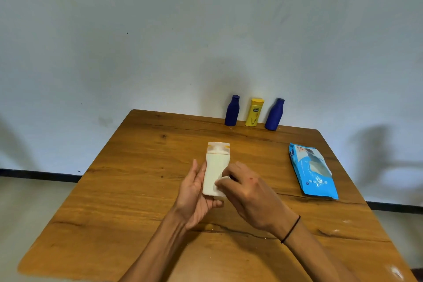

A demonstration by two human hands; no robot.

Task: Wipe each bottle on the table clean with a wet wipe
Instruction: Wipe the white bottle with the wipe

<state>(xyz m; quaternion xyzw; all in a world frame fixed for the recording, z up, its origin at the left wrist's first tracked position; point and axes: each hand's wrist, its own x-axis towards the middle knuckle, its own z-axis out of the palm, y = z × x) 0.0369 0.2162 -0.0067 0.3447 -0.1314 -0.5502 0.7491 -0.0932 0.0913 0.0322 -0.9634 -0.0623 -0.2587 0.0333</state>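
At frame centre the left hand [194,194] cradles the white bottle [216,171], long axis pointing up-frame; the right hand [247,190] pinches the wipe [220,184] against its lower right side (nearer hand).

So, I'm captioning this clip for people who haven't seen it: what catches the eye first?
The two hands at table centre: the left hand holds a white bottle while the right hand presses a wet wipe to it. Next, three bottles at the far edge, and a blue wipes pack lying right.

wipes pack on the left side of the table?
No, the blue wipes pack lies on the table's right side.
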